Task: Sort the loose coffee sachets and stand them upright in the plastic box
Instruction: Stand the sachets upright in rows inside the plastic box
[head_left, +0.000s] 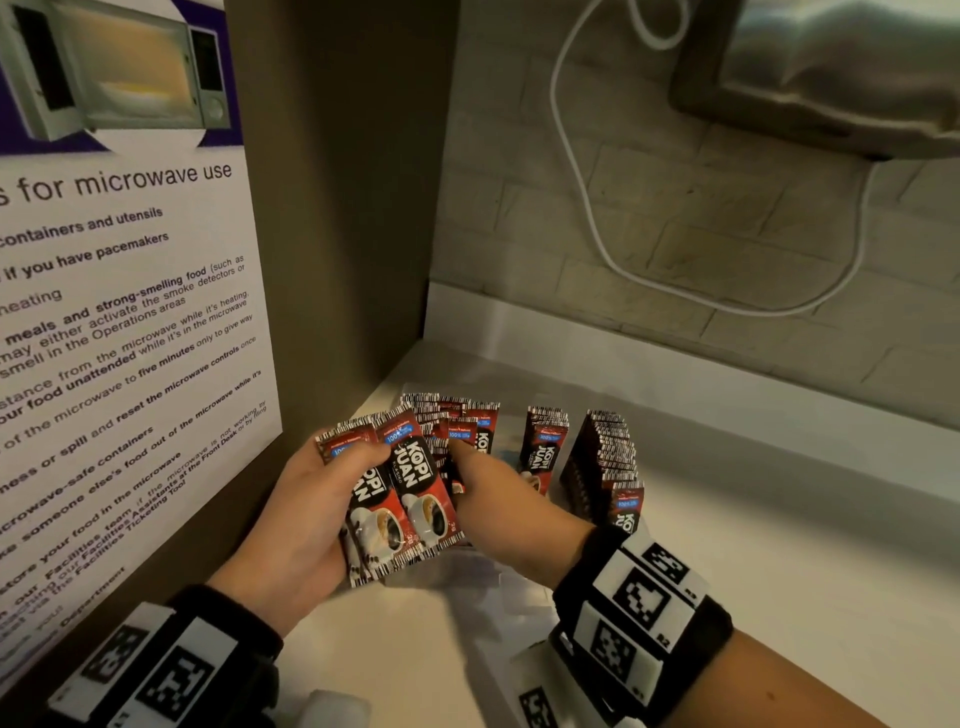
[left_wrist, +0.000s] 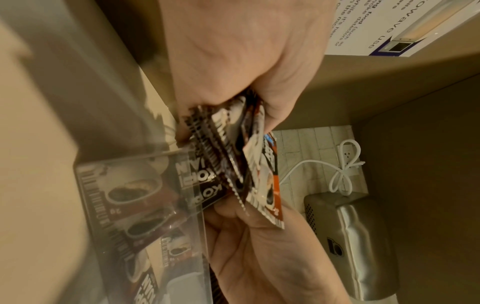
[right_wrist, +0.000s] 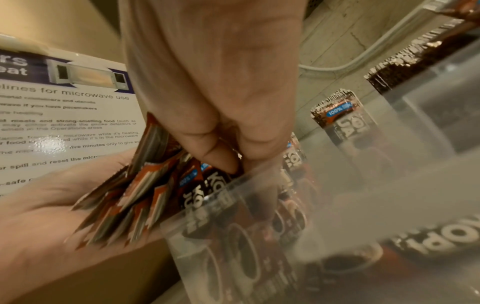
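White counter (head_left: 779, 545), poster (head_left: 104, 312) alongside. Left hand (head_left: 291, 519) palm-up beside clear box (right_wrist: 389, 205), thumb clamping fanned sachets (head_left: 410, 499). Right hand (head_left: 498, 493) pinches sachets inside box, fingers down.

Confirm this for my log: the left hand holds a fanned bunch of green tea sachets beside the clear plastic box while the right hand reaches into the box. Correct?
Not quite. The sachets in the left hand are red-and-black Kopi Juan coffee, not green tea, as the head view shows. The right hand does reach into the clear plastic box.
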